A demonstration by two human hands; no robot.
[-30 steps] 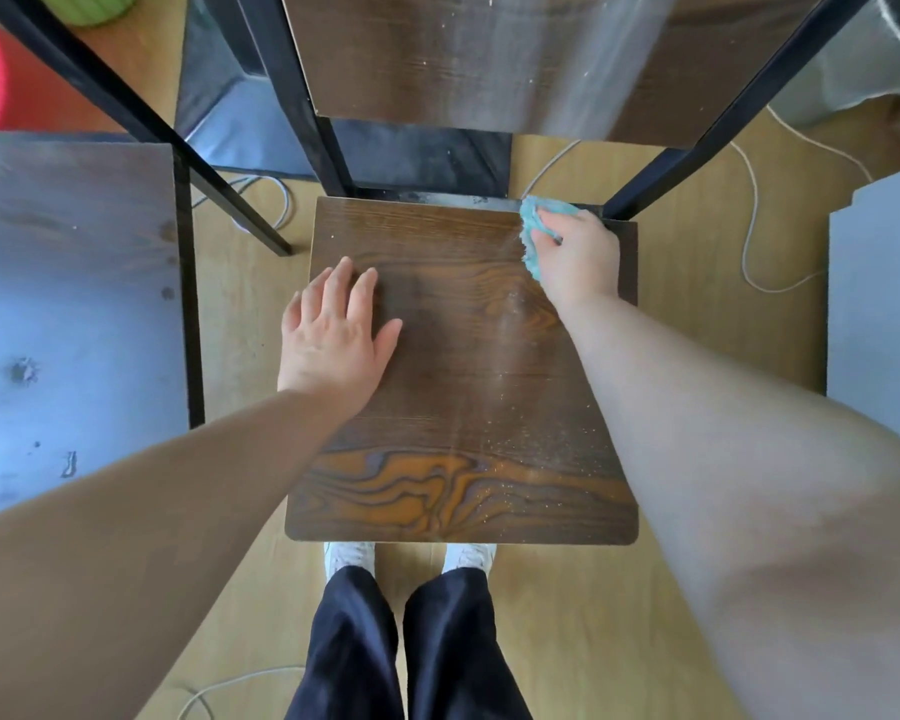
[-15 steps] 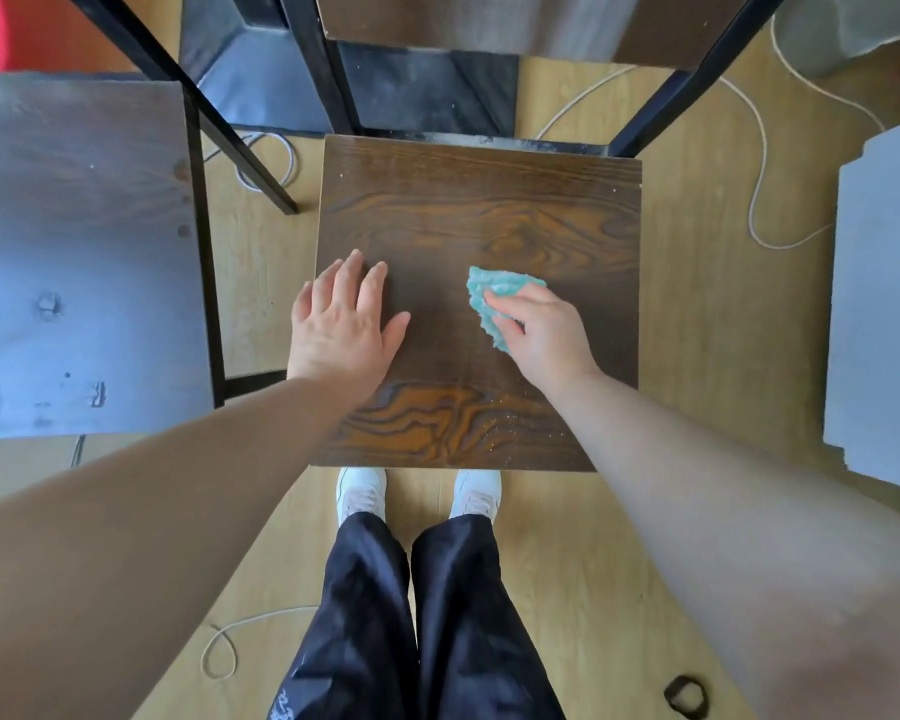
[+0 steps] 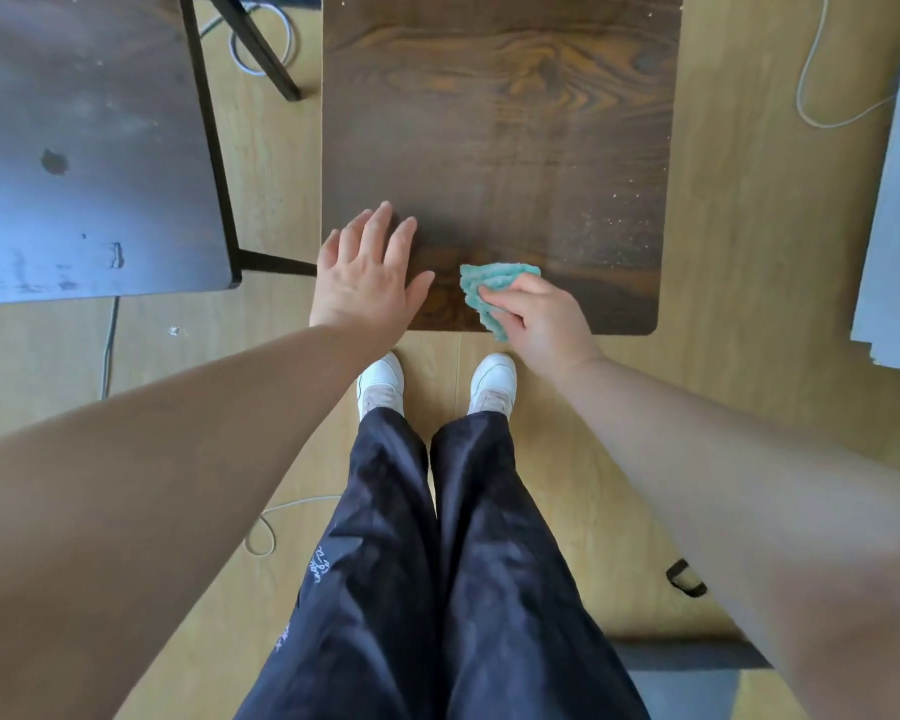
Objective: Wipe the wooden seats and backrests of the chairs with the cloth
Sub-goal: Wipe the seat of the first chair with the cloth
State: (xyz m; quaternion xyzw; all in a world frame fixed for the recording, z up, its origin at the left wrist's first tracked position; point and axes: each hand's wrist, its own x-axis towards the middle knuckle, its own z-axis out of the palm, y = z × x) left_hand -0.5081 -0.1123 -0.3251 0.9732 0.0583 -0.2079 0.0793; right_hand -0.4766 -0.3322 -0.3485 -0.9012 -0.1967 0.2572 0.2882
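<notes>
The left hand (image 3: 367,275) lies flat, fingers spread, at seven o'clock on the seat (image 3: 500,122), steadying it I'd guess, while the right hand (image 3: 539,319) pinches the bunched cloth (image 3: 492,291) in curled fingers at six o'clock.

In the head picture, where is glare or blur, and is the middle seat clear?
Head view: bluish glare washes out the neighbouring seat on the left; the middle seat shows sharp grain and pale specks; the cloth in the right hand is crisp; the right forearm looks large and soft near the edge, a wide-angle effect.
</notes>
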